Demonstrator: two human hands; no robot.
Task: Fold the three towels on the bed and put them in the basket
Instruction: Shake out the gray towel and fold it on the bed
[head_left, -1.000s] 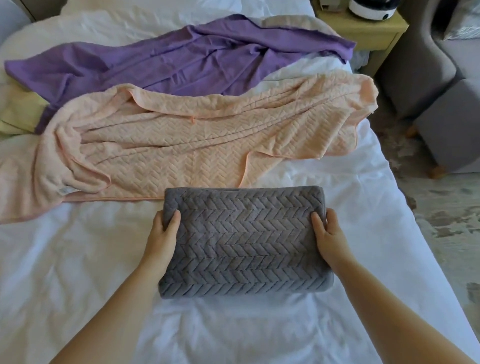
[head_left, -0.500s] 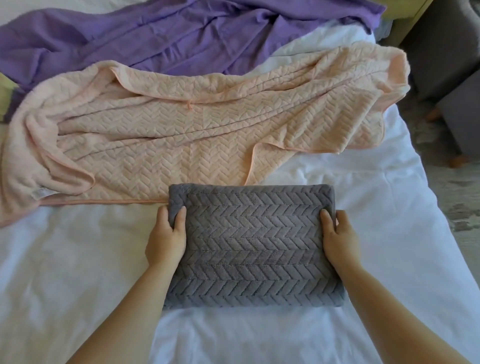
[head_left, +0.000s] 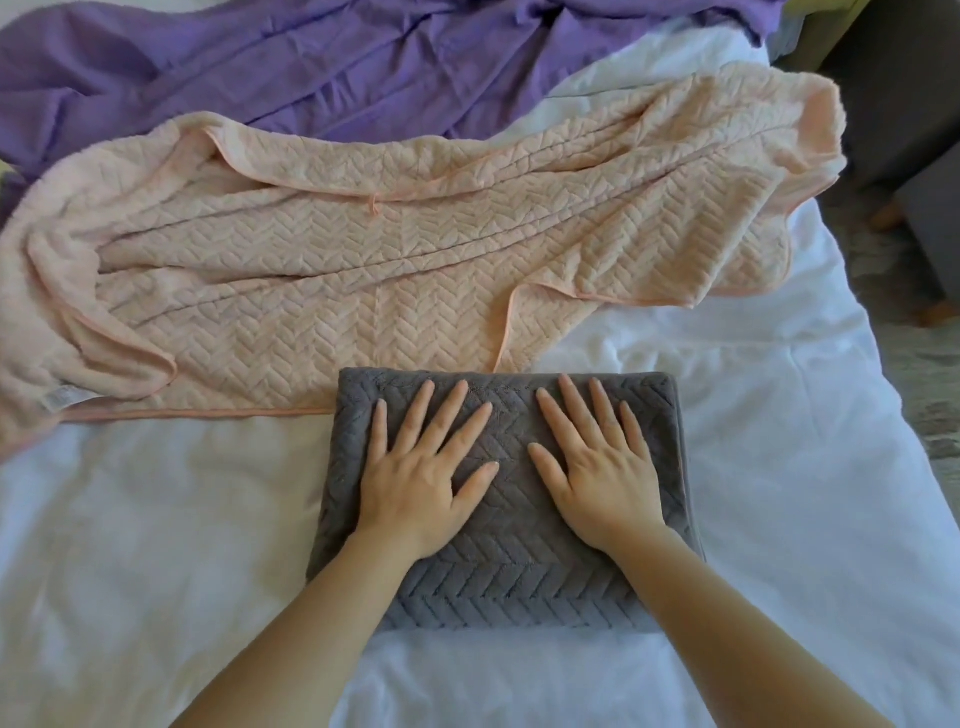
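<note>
Head view looks straight down on the grey towel (head_left: 506, 577), folded into a thick rectangular pad in the lower middle of the frame, lying on the white bed (head_left: 156, 519). Its far edge meets the hem of the pink towel (head_left: 415, 270), which sprawls unfolded across the middle. The purple towel (head_left: 311, 67) lies rumpled along the top. No basket is in view.

The left hand (head_left: 421, 488) and right hand (head_left: 602, 478) lie flat on the grey pad side by side, palms down. Their fingers (head_left: 447, 421) are straight and spread wide, pressing and gripping nothing.

The plush, herringbone-textured cloth looks soft, light and springy, so the layers will likely puff open once the pressure comes off. It is neither fragile nor slippery, but it is limp: lifted by one corner, the fold would probably fall apart. The better hold is likely at the two short ends, with the hand slid under and the thumb on top, so the stack stays closed.
</note>
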